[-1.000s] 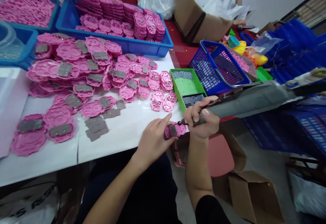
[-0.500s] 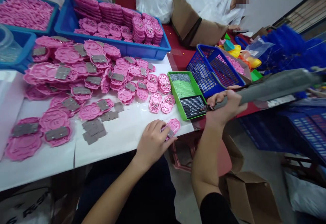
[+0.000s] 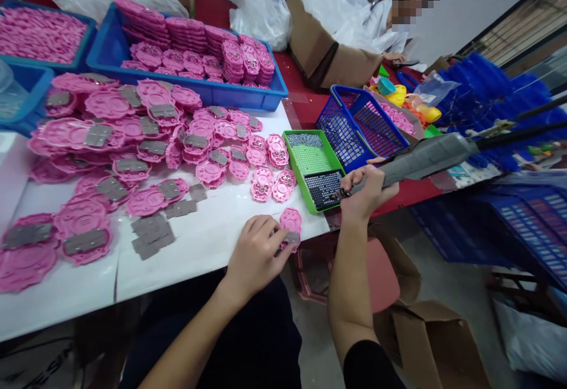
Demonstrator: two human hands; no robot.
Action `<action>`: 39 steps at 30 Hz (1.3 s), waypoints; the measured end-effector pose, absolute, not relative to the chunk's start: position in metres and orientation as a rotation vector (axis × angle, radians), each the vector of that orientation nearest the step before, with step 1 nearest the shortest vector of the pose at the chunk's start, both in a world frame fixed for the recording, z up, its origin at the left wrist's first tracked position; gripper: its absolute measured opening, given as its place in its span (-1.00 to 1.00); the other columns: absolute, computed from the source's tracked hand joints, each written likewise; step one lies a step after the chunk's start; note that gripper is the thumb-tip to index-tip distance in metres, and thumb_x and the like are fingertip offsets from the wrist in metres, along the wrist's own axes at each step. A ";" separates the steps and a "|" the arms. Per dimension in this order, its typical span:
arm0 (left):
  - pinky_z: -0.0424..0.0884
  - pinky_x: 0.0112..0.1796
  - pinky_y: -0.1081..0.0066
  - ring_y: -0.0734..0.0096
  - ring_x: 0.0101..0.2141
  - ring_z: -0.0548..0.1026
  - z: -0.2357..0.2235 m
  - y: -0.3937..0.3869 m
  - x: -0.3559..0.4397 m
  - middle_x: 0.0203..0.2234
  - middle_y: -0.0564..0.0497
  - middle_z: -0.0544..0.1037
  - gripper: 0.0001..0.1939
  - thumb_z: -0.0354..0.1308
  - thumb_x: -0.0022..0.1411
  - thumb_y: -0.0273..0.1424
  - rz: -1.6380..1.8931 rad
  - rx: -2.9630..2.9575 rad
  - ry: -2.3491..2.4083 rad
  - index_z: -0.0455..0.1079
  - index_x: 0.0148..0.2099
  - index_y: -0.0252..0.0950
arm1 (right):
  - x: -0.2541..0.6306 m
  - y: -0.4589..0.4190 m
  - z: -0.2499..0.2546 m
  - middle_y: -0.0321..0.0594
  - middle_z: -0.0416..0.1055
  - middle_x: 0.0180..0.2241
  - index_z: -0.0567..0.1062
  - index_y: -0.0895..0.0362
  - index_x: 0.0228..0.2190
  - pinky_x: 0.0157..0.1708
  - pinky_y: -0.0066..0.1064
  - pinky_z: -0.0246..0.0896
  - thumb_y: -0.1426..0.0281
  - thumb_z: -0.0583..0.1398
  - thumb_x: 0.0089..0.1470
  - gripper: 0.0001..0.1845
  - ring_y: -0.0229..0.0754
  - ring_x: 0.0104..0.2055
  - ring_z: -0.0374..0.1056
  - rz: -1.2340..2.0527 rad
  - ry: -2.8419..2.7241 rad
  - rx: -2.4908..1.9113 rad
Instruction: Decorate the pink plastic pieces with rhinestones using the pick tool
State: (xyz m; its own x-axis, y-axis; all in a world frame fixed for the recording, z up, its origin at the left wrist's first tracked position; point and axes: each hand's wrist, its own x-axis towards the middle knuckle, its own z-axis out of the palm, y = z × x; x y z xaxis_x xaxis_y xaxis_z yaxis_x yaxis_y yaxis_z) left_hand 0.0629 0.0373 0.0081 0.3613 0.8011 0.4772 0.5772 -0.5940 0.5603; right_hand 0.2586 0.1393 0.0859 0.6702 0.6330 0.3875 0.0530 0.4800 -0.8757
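My left hand (image 3: pixel 257 246) is closed on a pink plastic case piece (image 3: pixel 291 218) at the front edge of the white table top. A grey metal plate (image 3: pixel 291 237) lies on that piece under my thumb and fingers. In my right hand (image 3: pixel 367 193) is a grey electric screwdriver (image 3: pixel 423 157), gripped near its front end and lying almost level. Its tip is at the right edge of a black perforated screw plate (image 3: pixel 319 187); I cannot tell whether it touches a screw. The plate sits inside a green tray (image 3: pixel 305 199), with loose screws at its far end.
Pink pieces with grey plates (image 3: pixel 163 111) are heaped at left, near loose grey plates (image 3: pixel 153 232). Behind stands a blue bin (image 3: pixel 186 85) of stacked pink pieces. A blue basket (image 3: pixel 341 123) adjoins the tray. Another person (image 3: pixel 381 17) sits beyond a cardboard box (image 3: pixel 349 61).
The view has shifted a little. The pink piece in my left hand has turned more upright. My right hand and the screwdriver's rear end have swung left, with the tip still at the screw plate.
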 end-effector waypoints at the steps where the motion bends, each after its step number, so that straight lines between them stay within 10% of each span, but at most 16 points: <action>1: 0.40 -0.11 0.17 0.19 -0.20 0.43 0.008 0.037 0.063 -0.31 -0.05 0.49 -0.89 0.26 0.37 -0.33 1.066 2.320 1.250 0.52 -0.16 -0.27 | 0.259 0.140 0.086 -0.56 0.11 -0.73 0.40 0.07 -0.40 -0.76 -0.48 -0.06 0.38 0.19 -0.06 -0.91 -0.35 -0.77 0.03 0.397 -0.775 -1.025; 39: 0.21 -0.29 0.30 0.33 -0.35 0.37 0.001 0.036 0.058 -0.48 0.06 0.47 -0.88 0.25 0.41 -0.33 1.584 2.041 1.213 0.54 -0.21 -0.23 | 0.164 0.061 0.102 -0.59 0.13 -0.71 0.40 0.02 -0.30 -0.78 -0.54 -0.02 0.34 0.24 0.02 -0.85 -0.39 -0.80 -0.02 0.803 -1.030 -0.768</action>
